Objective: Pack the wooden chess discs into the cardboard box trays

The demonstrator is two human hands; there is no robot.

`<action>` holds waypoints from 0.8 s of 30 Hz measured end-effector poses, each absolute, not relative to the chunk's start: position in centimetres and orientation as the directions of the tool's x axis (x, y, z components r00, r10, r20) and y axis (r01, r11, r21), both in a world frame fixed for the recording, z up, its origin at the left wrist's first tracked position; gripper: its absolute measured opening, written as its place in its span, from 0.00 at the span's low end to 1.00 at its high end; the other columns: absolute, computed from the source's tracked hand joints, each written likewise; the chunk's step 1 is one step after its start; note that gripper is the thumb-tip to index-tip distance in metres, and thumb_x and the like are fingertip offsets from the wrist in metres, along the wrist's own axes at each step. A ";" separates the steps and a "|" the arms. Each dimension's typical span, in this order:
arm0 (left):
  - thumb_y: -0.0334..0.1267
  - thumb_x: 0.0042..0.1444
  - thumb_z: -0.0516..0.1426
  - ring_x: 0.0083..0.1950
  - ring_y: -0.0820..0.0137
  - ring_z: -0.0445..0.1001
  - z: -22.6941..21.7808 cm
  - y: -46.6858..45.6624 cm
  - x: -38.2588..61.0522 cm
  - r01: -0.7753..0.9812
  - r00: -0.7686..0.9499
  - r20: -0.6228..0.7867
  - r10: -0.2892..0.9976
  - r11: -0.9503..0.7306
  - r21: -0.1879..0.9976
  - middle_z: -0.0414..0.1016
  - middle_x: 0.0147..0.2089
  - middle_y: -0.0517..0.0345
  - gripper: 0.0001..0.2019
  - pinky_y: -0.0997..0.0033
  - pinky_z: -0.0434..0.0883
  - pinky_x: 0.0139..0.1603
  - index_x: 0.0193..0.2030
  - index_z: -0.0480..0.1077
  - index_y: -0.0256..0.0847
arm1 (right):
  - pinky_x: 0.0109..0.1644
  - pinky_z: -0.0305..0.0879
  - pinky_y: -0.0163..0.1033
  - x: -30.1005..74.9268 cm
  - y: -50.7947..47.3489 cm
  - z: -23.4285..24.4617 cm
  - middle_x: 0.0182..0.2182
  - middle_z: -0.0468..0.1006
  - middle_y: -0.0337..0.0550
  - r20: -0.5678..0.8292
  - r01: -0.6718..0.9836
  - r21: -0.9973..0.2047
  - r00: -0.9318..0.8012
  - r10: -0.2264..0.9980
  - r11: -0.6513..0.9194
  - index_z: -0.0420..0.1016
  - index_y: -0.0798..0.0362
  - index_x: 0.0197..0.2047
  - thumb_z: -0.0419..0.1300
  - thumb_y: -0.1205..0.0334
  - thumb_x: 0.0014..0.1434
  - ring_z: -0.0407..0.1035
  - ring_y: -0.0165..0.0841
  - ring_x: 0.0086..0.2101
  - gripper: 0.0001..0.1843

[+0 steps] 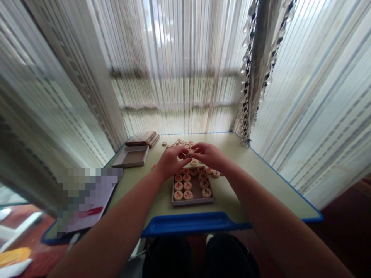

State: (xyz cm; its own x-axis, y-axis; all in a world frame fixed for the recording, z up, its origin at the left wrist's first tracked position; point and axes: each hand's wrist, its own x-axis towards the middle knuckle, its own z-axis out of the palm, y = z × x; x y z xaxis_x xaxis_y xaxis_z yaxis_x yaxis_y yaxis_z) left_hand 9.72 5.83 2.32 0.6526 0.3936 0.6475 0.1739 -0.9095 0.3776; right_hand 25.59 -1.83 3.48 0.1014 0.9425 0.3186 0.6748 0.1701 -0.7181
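My left hand point(172, 160) and my right hand point(211, 156) meet above the far end of an open box point(193, 201). Their fingertips close round a small round Chinese chess piece point(189, 155), partly hidden by the fingers. In the box, two columns of pieces with red characters point(188, 185) fill the left side. A column of dark-lettered pieces point(204, 183) runs along the right wall, with bare box floor between. Loose Chinese chess pieces point(181, 142) lie scattered beyond my hands. A few more pieces point(216, 173) rest just right of the box.
An empty shallow box lid point(131, 157) lies at the left, in front of a stack of brown-edged books point(142, 138). Nearer on the left is a flat, partly pixelated item point(98, 197). A blue trough point(189, 224) edges the table's front; curtains point(179, 77) hang behind.
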 end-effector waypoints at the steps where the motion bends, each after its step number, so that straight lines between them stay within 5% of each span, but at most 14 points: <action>1: 0.39 0.49 0.58 0.30 0.75 0.70 2.4 5.7 9.7 0.171 0.654 0.659 0.372 -0.921 0.350 0.73 0.29 0.57 0.08 0.73 0.68 0.35 0.33 0.70 0.36 | 0.35 0.66 0.35 25.6 -1.8 3.5 0.32 0.78 0.47 0.293 0.633 -0.759 0.117 0.949 0.156 0.71 0.56 0.42 0.59 0.58 0.52 0.71 0.30 0.32 0.15; 8: 0.36 0.49 0.58 0.32 0.74 0.70 2.0 5.7 9.9 0.136 0.659 0.696 0.285 -0.955 0.263 0.72 0.31 0.57 0.07 0.72 0.68 0.35 0.36 0.70 0.38 | 0.31 0.65 0.32 26.0 -1.7 3.6 0.30 0.78 0.45 0.162 0.438 -0.894 0.125 0.979 0.092 0.73 0.56 0.35 0.63 0.64 0.47 0.70 0.28 0.29 0.10; 15: 0.36 0.51 0.56 0.32 0.72 0.72 2.0 6.0 9.7 0.183 0.693 0.644 0.325 -0.943 0.278 0.76 0.32 0.56 0.09 0.71 0.68 0.38 0.38 0.72 0.38 | 0.23 0.58 0.31 26.4 -1.9 4.0 0.24 0.76 0.41 0.132 0.440 -0.897 0.191 0.973 0.035 0.76 0.55 0.33 0.63 0.61 0.44 0.63 0.25 0.22 0.11; 24: 0.37 0.50 0.57 0.34 0.72 0.73 1.7 6.0 9.9 0.160 0.669 0.647 0.366 -0.921 0.356 0.77 0.35 0.55 0.11 0.71 0.69 0.39 0.41 0.72 0.38 | 0.29 0.63 0.33 26.6 -1.8 3.8 0.27 0.77 0.44 0.207 0.491 -0.866 0.174 0.963 0.098 0.76 0.56 0.32 0.63 0.60 0.44 0.67 0.27 0.26 0.11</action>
